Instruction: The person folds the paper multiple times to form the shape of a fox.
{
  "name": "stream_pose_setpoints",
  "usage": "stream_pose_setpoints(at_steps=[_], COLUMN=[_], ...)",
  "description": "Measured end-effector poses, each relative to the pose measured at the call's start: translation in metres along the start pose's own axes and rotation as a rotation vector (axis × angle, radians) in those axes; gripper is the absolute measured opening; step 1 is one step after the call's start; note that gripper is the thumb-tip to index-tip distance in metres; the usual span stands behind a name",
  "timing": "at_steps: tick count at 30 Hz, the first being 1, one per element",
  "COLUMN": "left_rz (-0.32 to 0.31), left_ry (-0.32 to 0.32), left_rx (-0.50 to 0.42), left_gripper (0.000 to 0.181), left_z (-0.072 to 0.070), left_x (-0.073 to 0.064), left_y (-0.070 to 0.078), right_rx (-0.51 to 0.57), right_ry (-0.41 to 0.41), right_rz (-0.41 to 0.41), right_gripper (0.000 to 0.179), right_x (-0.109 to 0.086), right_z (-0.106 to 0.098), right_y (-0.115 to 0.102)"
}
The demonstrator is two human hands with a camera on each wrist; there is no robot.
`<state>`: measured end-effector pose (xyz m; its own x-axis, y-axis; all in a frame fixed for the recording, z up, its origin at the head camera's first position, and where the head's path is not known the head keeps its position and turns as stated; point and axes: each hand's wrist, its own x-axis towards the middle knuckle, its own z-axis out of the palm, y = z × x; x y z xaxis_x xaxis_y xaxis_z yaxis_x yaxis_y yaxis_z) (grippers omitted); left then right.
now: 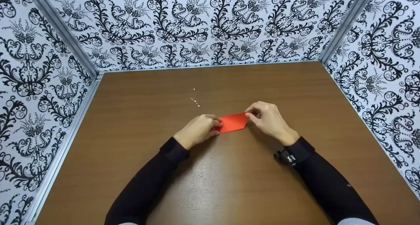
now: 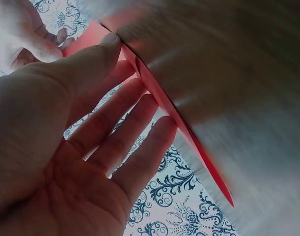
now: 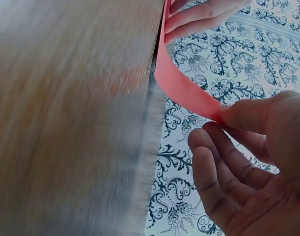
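A folded strip of red paper (image 1: 232,122) lies on the brown table between the two hands. My left hand (image 1: 200,129) rests on its left end. In the left wrist view, the fingers of that hand (image 2: 91,147) are spread and fairly straight, their tips against the paper (image 2: 164,105), with the thumb at its edge. At the far right corner, my right hand (image 1: 266,120) pinches the paper between thumb and forefinger. The right wrist view shows that end of the paper (image 3: 184,91) bent up off the table, while the other fingers of the right hand (image 3: 253,162) curl loosely below.
Small white specks (image 1: 196,101) lie on the table (image 1: 147,87) beyond the left hand. Panels with a black scroll pattern (image 1: 183,28) stand at the back and both sides, joined by grey metal posts (image 1: 346,24).
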<state>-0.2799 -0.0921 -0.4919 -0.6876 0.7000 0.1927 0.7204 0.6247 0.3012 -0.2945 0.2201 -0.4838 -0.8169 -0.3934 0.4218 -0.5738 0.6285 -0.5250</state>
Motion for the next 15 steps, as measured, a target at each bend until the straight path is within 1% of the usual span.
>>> stream_pose_setpoints(at_steps=[4, 9, 15], left_rz=[0.013, 0.009, 0.004], left_ry=[0.003, 0.001, 0.002], left_rx=[-0.007, -0.016, -0.031], left_gripper=[0.027, 0.028, 0.027], left_z=[0.000, -0.001, 0.001], left_x=[-0.001, 0.000, 0.001], left_y=[-0.001, -0.003, -0.003], right_rx=[0.015, 0.027, 0.067], right_ry=[0.003, -0.009, -0.075], right_rz=[-0.042, -0.084, -0.140], right_gripper=[0.007, 0.008, 0.007], right_x=[0.000, 0.000, -0.002], right_z=[0.002, 0.002, 0.001], right_y=[-0.002, -0.006, -0.014])
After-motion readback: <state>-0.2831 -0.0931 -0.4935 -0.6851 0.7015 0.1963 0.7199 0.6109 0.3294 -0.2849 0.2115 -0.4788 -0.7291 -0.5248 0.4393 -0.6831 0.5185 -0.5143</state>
